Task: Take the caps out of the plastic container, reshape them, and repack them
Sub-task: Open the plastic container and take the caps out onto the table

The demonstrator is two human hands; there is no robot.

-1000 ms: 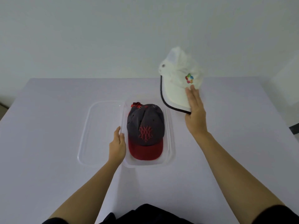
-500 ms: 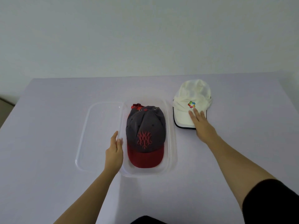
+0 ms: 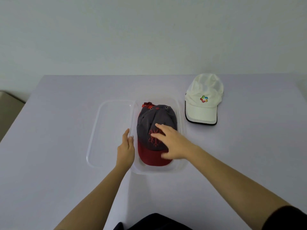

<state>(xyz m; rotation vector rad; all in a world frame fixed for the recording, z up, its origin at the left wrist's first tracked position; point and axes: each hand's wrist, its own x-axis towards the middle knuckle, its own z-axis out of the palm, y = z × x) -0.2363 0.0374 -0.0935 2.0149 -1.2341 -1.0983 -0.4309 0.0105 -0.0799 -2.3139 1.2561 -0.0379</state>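
Observation:
A dark grey cap (image 3: pixel 153 118) with a red brim and red embroidery lies inside the clear plastic container (image 3: pixel 181 128) at the table's middle. My right hand (image 3: pixel 172 145) rests over the cap's front, fingers spread on the crown and the thumb at the brim. My left hand (image 3: pixel 125 151) lies flat against the container's left wall, holding nothing. A white cap (image 3: pixel 203 100) with a coloured logo and dark brim edge sits on the table to the right of the container, untouched.
The container's clear lid (image 3: pixel 109 131) lies flat on the table just left of the container. The lavender table (image 3: pixel 58 146) ends at the wall behind. A beige object (image 3: pixel 8 103) shows at the far left edge.
My right hand set the white cap down on the table, let go of it, and moved left onto the grey cap in the container. My left hand stayed at the container's wall.

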